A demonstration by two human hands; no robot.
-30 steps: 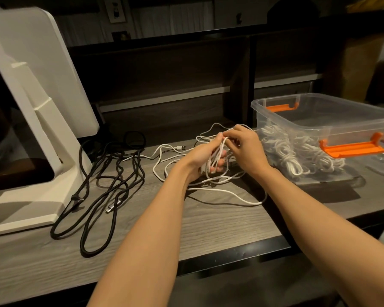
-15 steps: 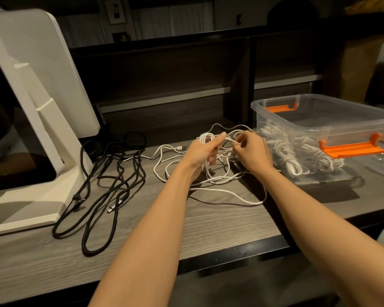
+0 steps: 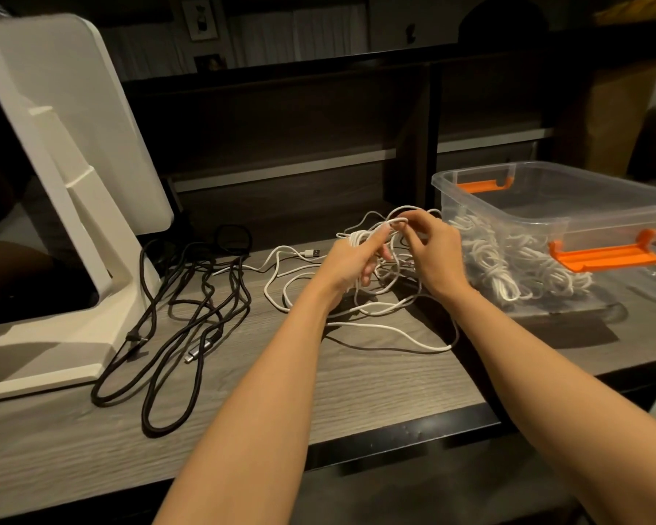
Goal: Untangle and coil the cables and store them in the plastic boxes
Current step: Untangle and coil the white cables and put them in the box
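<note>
Coiling step: your left hand (image 3: 347, 265) grasps thin white cable (image 3: 360, 308) loops; right hand (image 3: 434, 255) pinches a strand. Next: wind slack, then the clear plastic box (image 3: 538, 217).

The left hand (image 3: 351, 259) holds a bundle of white cable (image 3: 360, 308) loops, its thumb stretched toward the right hand (image 3: 430, 252), which pinches a strand just above the tangle. Loose white loops trail across the desk (image 3: 356, 380) below both hands. A black cable (image 3: 190, 305) sprawls to the left beside a white stand (image 3: 91, 221). Right of the hands sits a clear box (image 3: 546, 206) (orange latches) with coiled white cables inside.
</note>
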